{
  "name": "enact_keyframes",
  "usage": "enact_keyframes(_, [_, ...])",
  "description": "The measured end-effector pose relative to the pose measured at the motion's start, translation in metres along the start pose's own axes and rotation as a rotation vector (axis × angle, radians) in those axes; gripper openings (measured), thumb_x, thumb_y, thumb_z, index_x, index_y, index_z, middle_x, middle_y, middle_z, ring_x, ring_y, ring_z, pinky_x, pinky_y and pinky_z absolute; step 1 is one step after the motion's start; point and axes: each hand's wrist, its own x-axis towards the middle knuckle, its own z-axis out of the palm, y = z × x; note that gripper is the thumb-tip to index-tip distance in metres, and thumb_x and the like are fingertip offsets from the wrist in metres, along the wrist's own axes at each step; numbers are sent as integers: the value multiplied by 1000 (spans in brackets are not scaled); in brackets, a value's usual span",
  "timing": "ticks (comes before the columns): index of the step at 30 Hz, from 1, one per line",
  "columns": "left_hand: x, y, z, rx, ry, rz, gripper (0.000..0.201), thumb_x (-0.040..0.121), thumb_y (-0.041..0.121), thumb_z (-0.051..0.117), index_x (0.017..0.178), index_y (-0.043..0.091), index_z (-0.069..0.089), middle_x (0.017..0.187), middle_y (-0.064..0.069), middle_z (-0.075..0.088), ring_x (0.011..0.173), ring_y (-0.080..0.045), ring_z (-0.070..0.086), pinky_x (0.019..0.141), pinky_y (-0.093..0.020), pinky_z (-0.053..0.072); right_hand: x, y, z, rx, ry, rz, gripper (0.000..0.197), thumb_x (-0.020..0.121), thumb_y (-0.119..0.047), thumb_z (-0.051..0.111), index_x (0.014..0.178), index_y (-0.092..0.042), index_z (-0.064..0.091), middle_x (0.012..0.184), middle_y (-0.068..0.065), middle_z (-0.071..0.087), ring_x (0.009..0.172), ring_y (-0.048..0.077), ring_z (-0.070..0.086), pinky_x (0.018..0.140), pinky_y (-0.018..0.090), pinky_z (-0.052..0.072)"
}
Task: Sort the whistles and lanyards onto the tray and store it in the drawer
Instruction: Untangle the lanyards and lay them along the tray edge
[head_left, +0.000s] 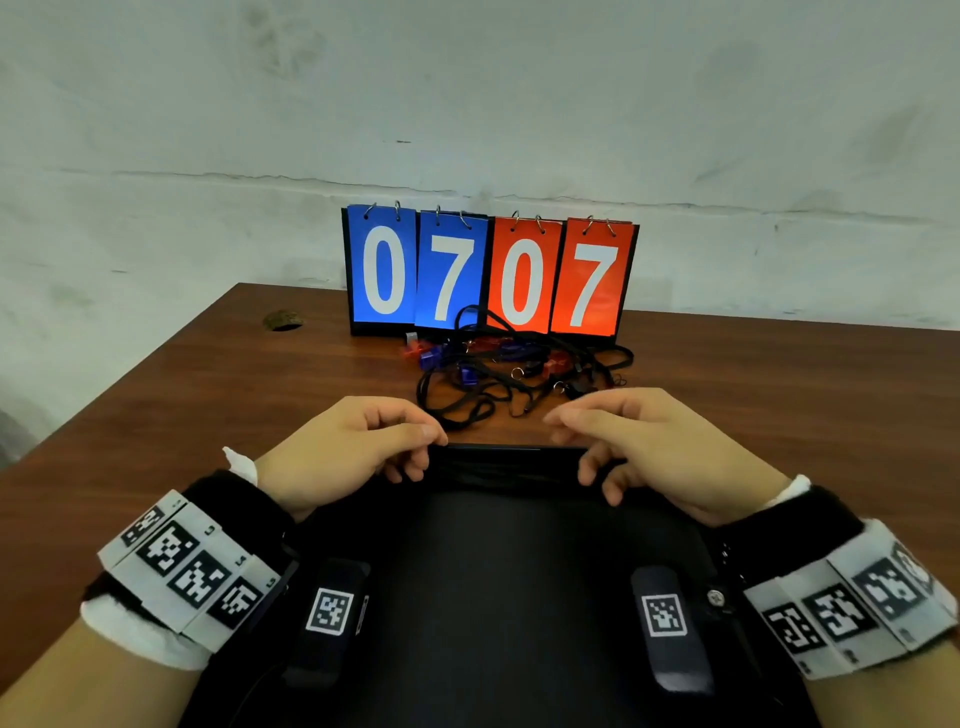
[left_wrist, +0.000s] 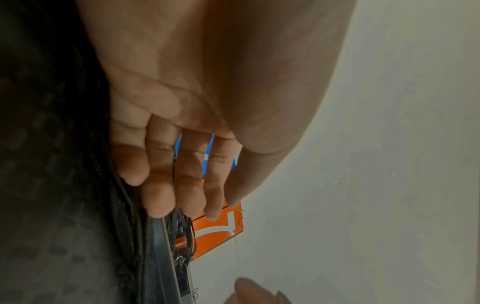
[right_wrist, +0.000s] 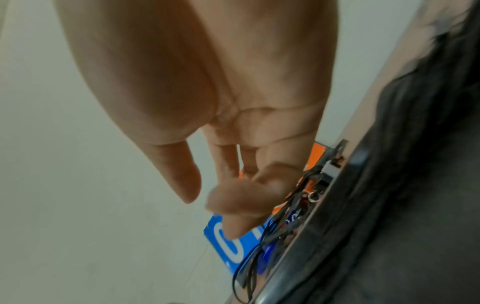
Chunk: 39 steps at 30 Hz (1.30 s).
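A black tray (head_left: 509, 545) lies on the wooden table (head_left: 182, 405) right in front of me. My left hand (head_left: 415, 452) hovers at its far left corner with thumb and loosely bent fingers over the rim, holding nothing. My right hand (head_left: 582, 436) mirrors it at the far right corner, also empty. Just beyond the rim lies a tangled pile of black lanyards (head_left: 514, 384) with blue whistles (head_left: 431, 358) and red whistles (head_left: 553, 366). The left wrist view shows the left hand (left_wrist: 197, 201) with nearly straight fingers beside the tray (left_wrist: 64, 185). The right hand (right_wrist: 215, 195) has relaxed fingers above the lanyards (right_wrist: 272, 236).
A flip scoreboard (head_left: 488, 270) reading 07 in blue and 07 in red stands behind the pile, against a pale wall. A round cable hole (head_left: 283, 319) sits in the table at the back left. No drawer is in view.
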Motion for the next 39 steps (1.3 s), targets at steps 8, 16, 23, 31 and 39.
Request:
enact_keyframes(8, [2,-1,2,-31,8,-2,19,98,20,60,93,11,76,74,-4,69,71,-15,66,72,-29,50,55,-34,51,-456,-152,70,37,103,-27,49,134,-11,60,154,-2,43,63,12,66,46,21,50])
enact_keyframes(16, [2,-2,1,-15,-9,-9,18,97,19,61,93,13,78,76,-3,70,73,-12,67,72,-23,52,86,-21,72,-711,-216,120,36,100,-14,47,129,2,60,124,30,63,52,13,49,49,26,41])
enact_keyframes(23, [2,-3,0,4,-24,-18,18,98,21,60,95,16,78,78,-1,72,75,-9,67,76,-25,52,70,-26,67,-648,-168,75,28,103,-26,46,123,-14,62,87,7,68,56,12,57,42,19,42])
enact_keyframes(31, [-6,10,2,62,-87,11,22,98,33,56,107,29,77,88,6,74,85,-4,67,78,-20,51,1,-21,31,121,-204,-31,28,101,-16,52,120,-19,73,116,3,72,85,20,70,59,29,50])
enact_keyframes(39, [-11,17,12,-19,-133,50,30,99,31,52,118,18,72,100,-19,71,85,-15,66,69,-27,47,-1,7,38,135,-473,-33,47,101,-8,52,145,-25,51,149,-6,48,100,24,71,67,32,56])
